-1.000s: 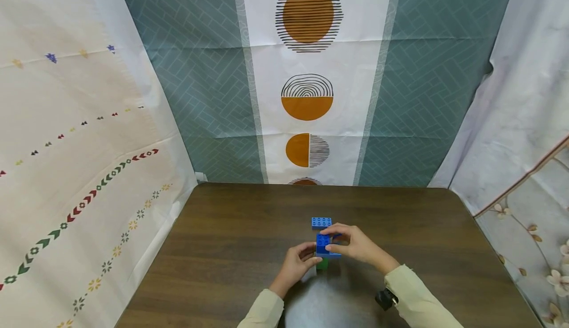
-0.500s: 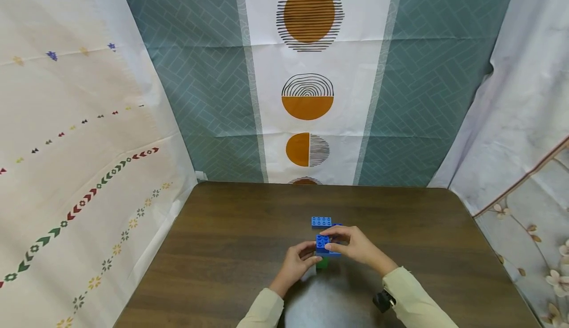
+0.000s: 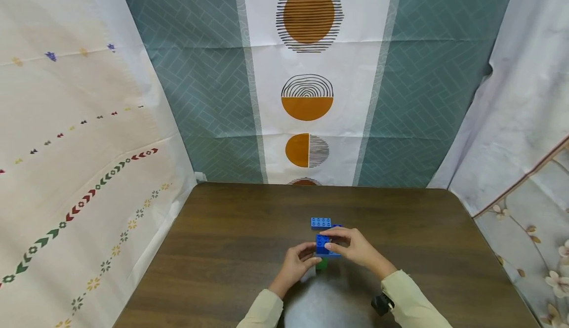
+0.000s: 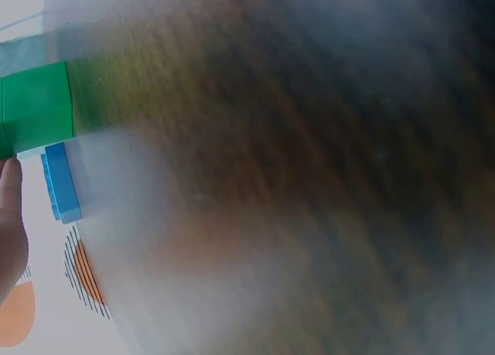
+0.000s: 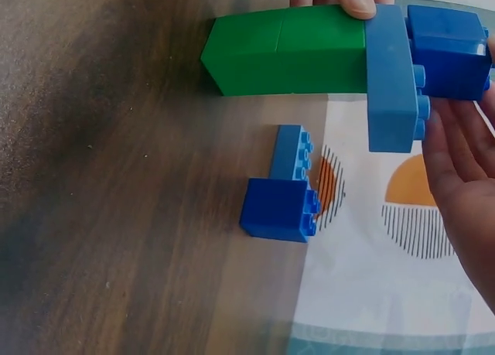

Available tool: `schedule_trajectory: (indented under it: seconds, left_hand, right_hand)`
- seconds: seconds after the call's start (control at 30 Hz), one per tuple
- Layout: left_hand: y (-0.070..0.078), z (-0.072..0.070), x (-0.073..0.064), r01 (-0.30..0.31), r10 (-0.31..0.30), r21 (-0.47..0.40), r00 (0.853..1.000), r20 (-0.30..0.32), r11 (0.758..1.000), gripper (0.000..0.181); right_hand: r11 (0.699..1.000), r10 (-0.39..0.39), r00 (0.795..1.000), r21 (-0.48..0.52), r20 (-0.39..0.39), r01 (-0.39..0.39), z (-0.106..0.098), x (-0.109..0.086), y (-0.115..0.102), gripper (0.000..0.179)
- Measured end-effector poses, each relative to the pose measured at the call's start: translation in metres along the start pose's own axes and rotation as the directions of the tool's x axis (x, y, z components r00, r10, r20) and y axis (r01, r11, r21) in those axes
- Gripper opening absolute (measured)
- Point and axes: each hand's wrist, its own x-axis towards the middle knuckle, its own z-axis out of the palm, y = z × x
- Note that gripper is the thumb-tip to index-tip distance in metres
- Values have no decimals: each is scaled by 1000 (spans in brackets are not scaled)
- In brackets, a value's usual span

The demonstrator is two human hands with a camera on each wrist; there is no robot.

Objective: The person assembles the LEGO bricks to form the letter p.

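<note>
Two green bricks (image 5: pixel 286 53) form an upright column on the table, also visible at the left edge of the left wrist view. Across its top lies a light blue brick (image 5: pixel 390 76), overhanging to the right in the head view. A dark blue brick (image 3: pixel 322 244) sits at that brick's left end; the right wrist view shows them against each other. My right hand (image 3: pixel 357 250) pinches the dark blue brick between thumb and fingers. With thumb in front and fingers behind, my left hand (image 3: pixel 295 264) grips the light blue brick where it meets the green.
Behind the stack, a loose light blue brick (image 3: pixel 321 223) lies studs up on the wooden table (image 3: pixel 231 239). Beside it stands another dark blue brick (image 5: pixel 274 208), partly hidden by my right hand in the head view. Printed cloths (image 3: pixel 306 155) hang past the table's edges.
Both hands stay at the stack in nearly the same pose. The dark blue brick in the right hand tilts only slightly between frames.
</note>
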Motion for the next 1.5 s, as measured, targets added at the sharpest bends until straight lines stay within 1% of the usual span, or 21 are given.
schedule_trajectory:
  seconds: [0.1,0.2,0.4,0.47,0.53,0.7,0.83,1.03,1.13,1.3,1.37,1.4,1.5]
  left_hand:
    - [0,0,0,-21,21,2,1000,3,1000,33]
    - [-1,0,-1,-27,27,12,1000,1,1000,33]
    - [2,0,0,32,-31,24,999,-11,999,33]
    - [6,0,-1,44,-44,34,999,-11,998,32]
    - [14,0,-3,43,-42,38,999,-8,998,32]
    - [35,0,-8,20,-20,27,1000,-2,999,29]
    - [39,-1,-10,10,-10,26,1000,-1,1000,29]
    - [37,-1,-10,26,-26,35,1000,3,999,30]
    - [32,0,-8,7,-7,29,1000,1,1000,30]
    - [10,0,-1,-7,7,29,1000,-4,1000,31]
    - [3,1,1,4,-4,20,1000,-3,1000,31]
    - [1,1,2,9,-9,17,1000,-1,1000,32]
    - [15,1,-2,12,-12,20,1000,1,1000,31]
  right_hand:
    - [1000,28,1000,14,-8,-28,1,0,-1,32]
    - [998,58,998,24,-11,-58,2,0,-3,33]
    - [998,67,998,16,-21,-67,4,3,-3,32]
    - [998,64,998,8,-24,-63,4,3,-3,32]
    - [998,60,998,3,-23,-60,4,3,-2,32]
    - [999,36,999,-1,-28,-36,4,2,-1,32]
    - [999,31,999,-19,-41,-31,5,0,0,32]
    - [999,47,997,-17,-54,-48,6,-1,0,31]
    - [998,52,997,-18,-62,-53,7,-1,-1,31]
    - [997,67,996,-24,-66,-68,7,-1,-4,32]
    - [997,71,995,-15,-65,-73,7,-1,-5,32]
    - [997,73,995,-11,-64,-73,7,-1,-5,32]
    - [997,77,995,0,-69,-77,8,-2,-4,32]
